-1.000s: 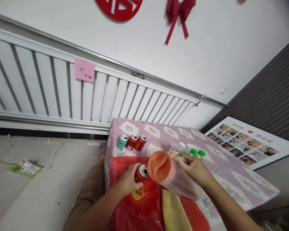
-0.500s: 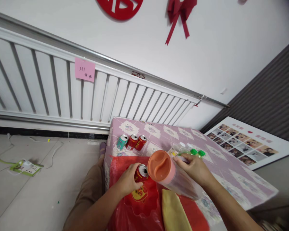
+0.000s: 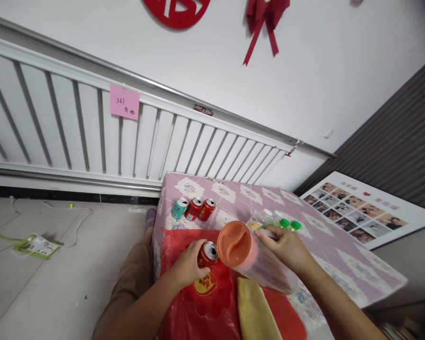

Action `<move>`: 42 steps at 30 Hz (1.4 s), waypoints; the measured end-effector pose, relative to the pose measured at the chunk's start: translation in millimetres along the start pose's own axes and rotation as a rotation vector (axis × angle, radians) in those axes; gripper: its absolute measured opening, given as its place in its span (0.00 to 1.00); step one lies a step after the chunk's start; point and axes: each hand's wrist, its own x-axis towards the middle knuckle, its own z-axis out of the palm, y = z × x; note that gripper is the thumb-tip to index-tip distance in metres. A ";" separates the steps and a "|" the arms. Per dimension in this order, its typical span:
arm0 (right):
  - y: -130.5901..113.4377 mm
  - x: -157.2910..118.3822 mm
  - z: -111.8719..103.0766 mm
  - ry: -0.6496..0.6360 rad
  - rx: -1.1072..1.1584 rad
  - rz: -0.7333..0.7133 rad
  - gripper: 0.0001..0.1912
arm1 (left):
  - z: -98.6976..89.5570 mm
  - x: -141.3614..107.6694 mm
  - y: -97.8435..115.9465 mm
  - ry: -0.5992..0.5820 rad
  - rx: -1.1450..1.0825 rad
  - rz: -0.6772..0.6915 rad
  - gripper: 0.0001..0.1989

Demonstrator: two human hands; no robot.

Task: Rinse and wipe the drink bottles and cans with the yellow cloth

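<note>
My left hand (image 3: 190,264) is wrapped round a red drink can (image 3: 206,257), whose opened top faces up. From the right, my right hand (image 3: 286,248) grips the handle of a clear plastic pitcher (image 3: 269,271) with an orange lid (image 3: 234,243). The pitcher is tilted to the left, its lid close beside the can's top. I cannot tell whether any liquid passes between them. Below both lies a red plastic bag (image 3: 216,307) with a yellow print, and a folded yellow cloth (image 3: 257,311) rests on it.
A teal can (image 3: 180,208) and two red cans (image 3: 200,209) stand at the left of the purple patterned tablecloth (image 3: 248,194). Several bottles with green caps (image 3: 289,224) and white caps sit behind my right hand. A radiator (image 3: 198,146) runs along the wall. A power strip (image 3: 38,246) lies on the floor.
</note>
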 end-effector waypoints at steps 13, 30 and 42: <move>0.0 -0.1 -1.7 -0.009 0.018 0.001 0.21 | -0.3 0.3 0.0 -0.009 0.008 -0.016 0.39; -4.6 -1.1 -4.1 0.032 -0.010 0.004 0.21 | -0.6 0.1 1.3 -0.009 0.005 -0.023 0.39; -4.6 -0.6 -5.1 0.014 -0.007 0.017 0.21 | 0.8 0.0 -1.5 -0.009 0.006 -0.023 0.40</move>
